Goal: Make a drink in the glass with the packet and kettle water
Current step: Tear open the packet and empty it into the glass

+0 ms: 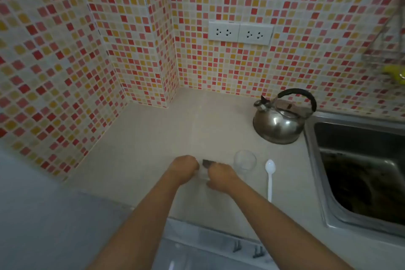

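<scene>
A small dark packet (207, 163) shows between my two hands, low over the pale counter. My left hand (185, 166) is closed at its left end and my right hand (220, 176) is closed at its right end; most of the packet is hidden by my fingers. Just right of my right hand stands a clear empty glass (244, 161), upright. A white plastic spoon (269, 178) lies on the counter to the right of the glass. Behind them, by the tiled wall, a steel kettle (279, 123) with a black handle points its spout left.
A steel sink (359, 173) is set into the counter at the right, its rim close to the spoon and kettle. Mosaic-tiled walls form a corner at the back left, with a double wall socket (240, 33). Drawer fronts (210, 247) lie below the counter's front edge.
</scene>
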`<state>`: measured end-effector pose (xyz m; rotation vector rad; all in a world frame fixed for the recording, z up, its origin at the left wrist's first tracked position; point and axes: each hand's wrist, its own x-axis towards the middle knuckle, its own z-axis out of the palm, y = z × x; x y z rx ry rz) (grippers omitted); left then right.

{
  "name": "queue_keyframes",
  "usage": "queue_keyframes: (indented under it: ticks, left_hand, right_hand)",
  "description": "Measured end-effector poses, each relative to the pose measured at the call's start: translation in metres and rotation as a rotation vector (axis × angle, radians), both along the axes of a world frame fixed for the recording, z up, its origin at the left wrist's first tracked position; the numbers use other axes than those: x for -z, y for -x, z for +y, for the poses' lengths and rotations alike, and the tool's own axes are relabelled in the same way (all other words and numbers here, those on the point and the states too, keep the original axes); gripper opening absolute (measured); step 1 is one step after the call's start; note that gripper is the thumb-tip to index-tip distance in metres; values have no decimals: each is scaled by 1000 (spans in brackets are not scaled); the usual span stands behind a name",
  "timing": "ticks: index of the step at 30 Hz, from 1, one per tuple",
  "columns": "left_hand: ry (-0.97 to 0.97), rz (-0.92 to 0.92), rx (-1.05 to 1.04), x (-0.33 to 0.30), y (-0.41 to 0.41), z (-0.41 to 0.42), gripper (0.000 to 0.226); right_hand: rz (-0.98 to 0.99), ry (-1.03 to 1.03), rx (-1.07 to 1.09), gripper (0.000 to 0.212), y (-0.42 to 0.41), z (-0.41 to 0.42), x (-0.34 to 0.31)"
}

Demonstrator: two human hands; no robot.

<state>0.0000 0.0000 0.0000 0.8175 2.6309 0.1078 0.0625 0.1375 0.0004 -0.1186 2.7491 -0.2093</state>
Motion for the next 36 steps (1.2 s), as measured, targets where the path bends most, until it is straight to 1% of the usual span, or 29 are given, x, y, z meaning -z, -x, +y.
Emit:
queue_keyframes:
  ticks: [1, 4, 11, 15, 17, 19, 21, 23, 24, 26, 28, 29, 32, 34, 36]
  left_hand:
    - [22, -11, 3, 4, -1, 3, 30]
    - [-22, -42, -79, 12, -9, 7, 26]
    - [-105, -33, -159, 24, -8, 14, 21]
    - [-105, -5, -126, 29, -6, 13, 21]
    - [-122, 20, -125, 31, -6, 10, 24]
    - [-215, 19, -200, 29, -6, 8, 25]
    - [-419, -11, -389, 23, -5, 8, 23]
    - [-617, -57, -608, 9, -4, 11, 19]
    - [-692, -112, -696, 2, -3, 14, 14]
    - [-788, -272, -807, -13, -1, 20, 8]
    - [-841, -428, -844, -27, 0, 27, 12]
    - [-866, -454, -834, -34, 0, 31, 16]
    - [-938, -448, -779, -54, -5, 41, 24]
    - [-975, -480, -760, -63, -8, 48, 27]
    - [-1014, -556, -746, -70, -10, 54, 28]
  right_hand:
    - [-19, -18, -7, 34, -1, 0, 4]
    - [-7, -27, -8, 28, -4, 0, 14]
    - [63, 4, -19, 26, 3, -1, 22]
    - [77, 27, 34, 25, 6, -2, 27]
    - [114, 66, 111, 27, 7, -2, 25]
    - [168, 130, 200, 30, 10, -3, 21]
    - [217, 188, 296, 28, 11, -5, 14]
    - [237, 234, 384, 30, 13, -8, 3]
    - [234, 254, 422, 33, 14, -8, -3]
    - [251, 287, 475, 35, 15, -8, -19]
    - [278, 314, 498, 31, 14, -5, -34]
    - [295, 330, 503, 31, 12, -3, -41]
    - [347, 400, 514, 32, 5, 7, -58]
    - [379, 509, 546, 31, -2, 16, -64]
    - [381, 666, 598, 32, -8, 28, -67]
